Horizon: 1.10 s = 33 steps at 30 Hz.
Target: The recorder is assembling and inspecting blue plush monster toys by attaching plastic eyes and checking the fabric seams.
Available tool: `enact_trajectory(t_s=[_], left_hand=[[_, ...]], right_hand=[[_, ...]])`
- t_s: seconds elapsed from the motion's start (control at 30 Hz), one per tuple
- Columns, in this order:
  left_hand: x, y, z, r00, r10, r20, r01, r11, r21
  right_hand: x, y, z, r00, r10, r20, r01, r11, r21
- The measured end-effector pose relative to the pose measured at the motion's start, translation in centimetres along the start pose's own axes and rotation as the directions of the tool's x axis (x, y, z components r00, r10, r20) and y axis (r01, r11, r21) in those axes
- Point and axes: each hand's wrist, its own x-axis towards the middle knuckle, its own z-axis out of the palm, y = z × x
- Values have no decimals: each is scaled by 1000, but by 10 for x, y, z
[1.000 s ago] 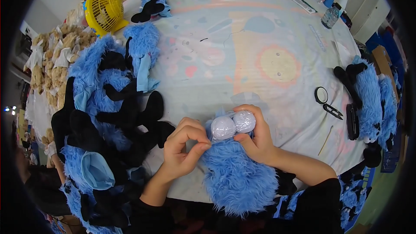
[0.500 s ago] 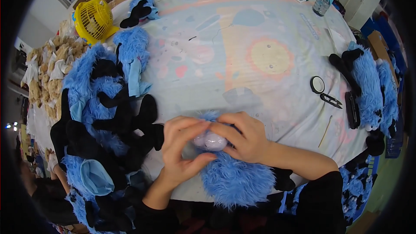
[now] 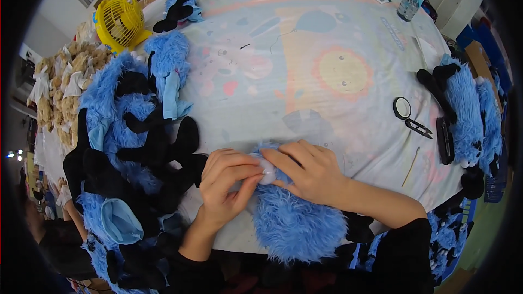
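Both hands are down at the near edge of the table (image 3: 305,38), pressed close together over a blue furry plush piece (image 3: 297,223) that lies there and hangs a little over the edge. The left hand (image 3: 226,182) curls its fingers in from the left, the right hand (image 3: 310,171) lies flat across from the right, and between their fingertips sits a small pale rounded part (image 3: 267,174), pinched on both sides and mostly covered. Along the left edge a big heap of blue and black plush pieces (image 3: 125,152) piles up, reaching nearly to the left wrist. At the far left corner stands a yellow fan (image 3: 120,22). Toward the right edge lie small black snips (image 3: 418,127) just beside a round black-rimmed disc (image 3: 402,108), with more blue plush (image 3: 468,109) stacked at the right edge. A clear bottle (image 3: 408,5) stands at the far right corner.
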Motion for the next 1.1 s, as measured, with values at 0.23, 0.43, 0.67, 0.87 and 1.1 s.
enact_trajectory(t_s=[0.23, 0.43, 0.67, 0.87, 1.1], left_hand=[[8, 15, 2, 993, 87, 83, -106, 960, 261], [-4, 13, 1, 977, 211, 13, -206, 938, 279], [-9, 7, 4, 938, 340, -65, -307, 903, 301], [-7, 10, 2, 923, 383, -46, -338, 860, 382], [-13, 9, 6, 939, 340, -57, -294, 876, 383]], right_hand=[[5, -15, -15, 996, 3, 86, 19, 968, -250], [12, -23, -29, 998, -45, 44, 57, 942, -331], [13, -27, -32, 993, -105, 53, 117, 915, -386], [14, -29, -34, 989, -131, 62, 145, 885, -443], [14, -30, -33, 987, -142, 69, 158, 870, -467]])
